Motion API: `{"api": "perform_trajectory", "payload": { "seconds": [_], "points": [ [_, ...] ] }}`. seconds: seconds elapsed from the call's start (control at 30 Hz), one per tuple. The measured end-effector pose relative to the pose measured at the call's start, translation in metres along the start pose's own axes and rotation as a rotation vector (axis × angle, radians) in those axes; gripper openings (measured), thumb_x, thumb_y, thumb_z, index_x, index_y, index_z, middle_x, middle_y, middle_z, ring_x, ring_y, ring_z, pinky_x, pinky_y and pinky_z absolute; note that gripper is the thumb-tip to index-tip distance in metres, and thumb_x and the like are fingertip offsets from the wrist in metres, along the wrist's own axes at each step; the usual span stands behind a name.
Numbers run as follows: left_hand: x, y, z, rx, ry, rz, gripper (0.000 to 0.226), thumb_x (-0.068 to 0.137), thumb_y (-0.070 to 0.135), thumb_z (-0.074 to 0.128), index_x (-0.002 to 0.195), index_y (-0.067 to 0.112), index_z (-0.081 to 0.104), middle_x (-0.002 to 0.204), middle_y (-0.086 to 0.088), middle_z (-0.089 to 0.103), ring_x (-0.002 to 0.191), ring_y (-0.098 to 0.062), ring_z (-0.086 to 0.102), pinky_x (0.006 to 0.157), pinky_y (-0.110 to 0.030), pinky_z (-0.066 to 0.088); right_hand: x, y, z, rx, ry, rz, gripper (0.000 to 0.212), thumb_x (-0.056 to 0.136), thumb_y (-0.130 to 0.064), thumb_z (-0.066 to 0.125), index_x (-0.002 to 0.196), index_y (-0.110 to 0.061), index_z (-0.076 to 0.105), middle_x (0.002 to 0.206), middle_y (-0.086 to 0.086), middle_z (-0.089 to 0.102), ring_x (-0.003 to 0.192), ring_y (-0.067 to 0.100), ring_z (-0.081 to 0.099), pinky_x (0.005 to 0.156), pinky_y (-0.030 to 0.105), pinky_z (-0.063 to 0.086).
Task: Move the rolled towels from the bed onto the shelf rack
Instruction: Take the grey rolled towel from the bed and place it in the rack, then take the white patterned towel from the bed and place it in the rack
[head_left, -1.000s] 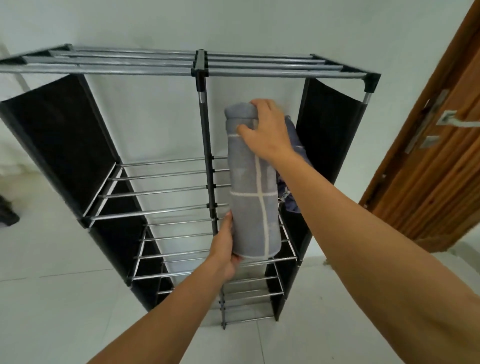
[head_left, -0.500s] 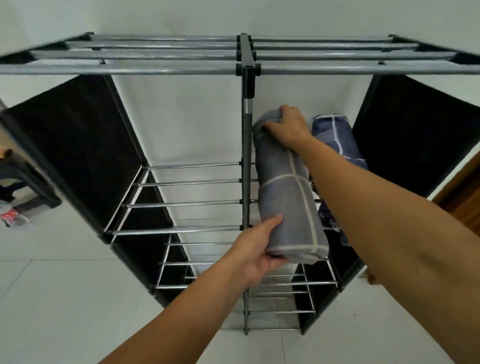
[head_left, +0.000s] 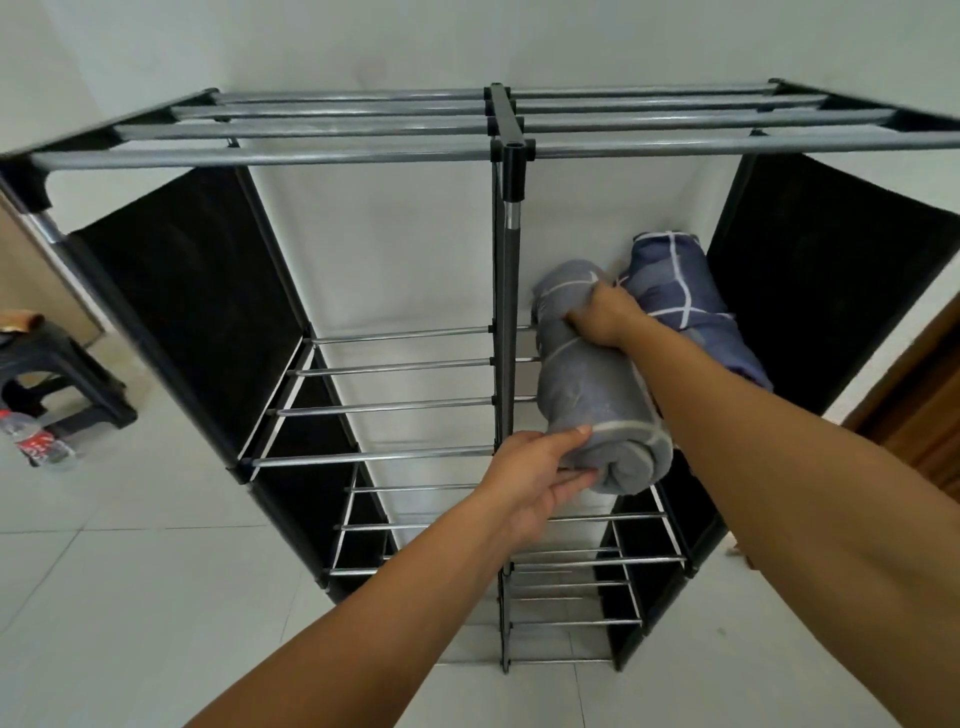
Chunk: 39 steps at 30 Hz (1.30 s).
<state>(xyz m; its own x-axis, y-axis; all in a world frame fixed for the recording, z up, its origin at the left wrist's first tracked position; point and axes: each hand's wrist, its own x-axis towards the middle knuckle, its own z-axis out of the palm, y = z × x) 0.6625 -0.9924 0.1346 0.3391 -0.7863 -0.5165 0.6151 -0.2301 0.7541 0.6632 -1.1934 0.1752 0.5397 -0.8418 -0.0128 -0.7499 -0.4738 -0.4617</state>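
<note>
On the shelf rack, both grips clench the grey rolled towel: left hand near end; right hand far end.

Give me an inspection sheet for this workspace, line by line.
Surface: shelf rack of metal bars with black side panels, against a white wall.
Job's things: grey rolled towel lying on the right upper shelf, beside a blue rolled towel.
Clutter: plastic bottle on the floor.
Grips: left hand holds the grey towel's near end; right hand grips its far end.
Cables: nothing seen.
Surroundings: dark stool at left, wooden door at right.
</note>
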Motion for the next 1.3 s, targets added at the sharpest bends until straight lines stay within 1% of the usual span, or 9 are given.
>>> {"api": "perform_trajectory", "payload": {
  "seconds": [0.13, 0.27, 0.37, 0.47, 0.6, 0.7, 0.97, 1.17, 1.3],
  "points": [
    [-0.017, -0.013, 0.009, 0.138, 0.073, 0.066, 0.057, 0.088, 0.026, 0.065, 0.133, 0.002, 0.039, 0.129, -0.018, 0.059, 0.091, -0.026, 0.067, 0.074, -0.034, 0.057, -0.033, 0.005, -0.005, -0.026, 0.020, 0.019, 0.064, 0.094, -0.030, 0.050, 0.143, 0.007, 0.033, 0.148, 0.030, 0.038, 0.135, 0.041, 0.040, 0.109, 0.037, 0.034],
    [-0.052, -0.034, 0.025, 0.282, 0.111, 0.126, 0.040, 0.091, 0.030, 0.059, 0.125, 0.021, 0.039, 0.120, -0.002, 0.056, 0.090, -0.021, 0.062, 0.077, -0.036, 0.050, -0.081, 0.014, -0.017, -0.011, 0.038, -0.002, 0.053, 0.093, -0.024, 0.050, 0.135, 0.007, 0.043, 0.139, 0.031, 0.047, 0.128, 0.042, 0.047, 0.102, 0.037, 0.039],
    [-0.079, -0.055, 0.041, 0.368, 0.026, 0.068, 0.035, 0.092, 0.032, 0.056, 0.124, 0.025, 0.044, 0.118, 0.005, 0.054, 0.100, -0.021, 0.061, 0.075, -0.033, 0.048, -0.123, 0.026, -0.027, 0.062, 0.090, -0.029, 0.033, 0.087, -0.023, 0.055, 0.103, 0.005, 0.061, 0.114, 0.031, 0.059, 0.106, 0.040, 0.058, 0.082, 0.038, 0.045],
    [-0.094, -0.073, 0.054, 0.530, -0.027, 0.084, 0.024, 0.094, 0.027, 0.053, 0.116, 0.018, 0.048, 0.108, 0.002, 0.055, 0.096, -0.021, 0.061, 0.078, -0.033, 0.046, -0.174, 0.046, -0.040, 0.164, 0.168, -0.020, 0.022, 0.081, -0.016, 0.056, 0.064, -0.003, 0.052, 0.070, 0.019, 0.055, 0.074, 0.032, 0.057, 0.057, 0.036, 0.044],
    [-0.099, -0.098, 0.075, 0.834, -0.142, 0.180, 0.009, 0.092, 0.024, 0.055, 0.096, 0.016, 0.056, 0.094, -0.002, 0.062, 0.085, -0.022, 0.065, 0.073, -0.032, 0.048, -0.255, 0.100, -0.049, 0.264, 0.311, 0.089, 0.025, 0.087, -0.021, 0.059, 0.105, -0.004, 0.063, 0.111, 0.017, 0.064, 0.103, 0.034, 0.060, 0.082, 0.033, 0.046],
    [-0.098, -0.133, 0.101, 1.140, -0.283, 0.351, 0.015, 0.086, 0.033, 0.059, 0.091, 0.018, 0.063, 0.099, -0.006, 0.070, 0.089, -0.025, 0.067, 0.083, -0.037, 0.053, -0.331, 0.153, -0.042, 0.286, 0.410, 0.295, 0.030, 0.090, -0.028, 0.059, 0.115, -0.012, 0.060, 0.118, 0.008, 0.063, 0.101, 0.022, 0.061, 0.084, 0.031, 0.048],
    [-0.202, -0.299, 0.171, 1.716, -1.174, 0.681, 0.032, 0.089, 0.036, 0.053, 0.112, 0.017, 0.063, 0.117, -0.011, 0.067, 0.110, -0.032, 0.061, 0.086, -0.033, 0.047, -0.604, 0.216, -0.001, 0.214, 0.741, 1.066, 0.030, 0.087, -0.019, 0.056, 0.114, -0.006, 0.059, 0.119, 0.014, 0.063, 0.111, 0.032, 0.058, 0.089, 0.034, 0.043],
    [-0.364, -0.420, 0.132, 1.638, -2.000, 0.596, 0.017, 0.085, 0.027, 0.061, 0.094, 0.014, 0.069, 0.082, -0.004, 0.067, 0.089, -0.023, 0.065, 0.074, -0.025, 0.044, -0.845, 0.119, 0.059, 0.252, 1.028, 1.643, 0.037, 0.089, -0.022, 0.056, 0.122, -0.006, 0.055, 0.122, 0.016, 0.062, 0.112, 0.032, 0.058, 0.086, 0.032, 0.044],
    [-0.495, -0.476, 0.064, 1.552, -2.435, 0.495, 0.018, 0.088, 0.027, 0.061, 0.096, 0.011, 0.066, 0.076, 0.002, 0.057, 0.078, -0.017, 0.055, 0.070, -0.025, 0.041, -0.973, 0.022, 0.114, 0.294, 1.263, 1.989, 0.045, 0.088, -0.027, 0.058, 0.129, -0.010, 0.050, 0.129, 0.013, 0.057, 0.117, 0.029, 0.055, 0.088, 0.030, 0.042]
  ]
}}
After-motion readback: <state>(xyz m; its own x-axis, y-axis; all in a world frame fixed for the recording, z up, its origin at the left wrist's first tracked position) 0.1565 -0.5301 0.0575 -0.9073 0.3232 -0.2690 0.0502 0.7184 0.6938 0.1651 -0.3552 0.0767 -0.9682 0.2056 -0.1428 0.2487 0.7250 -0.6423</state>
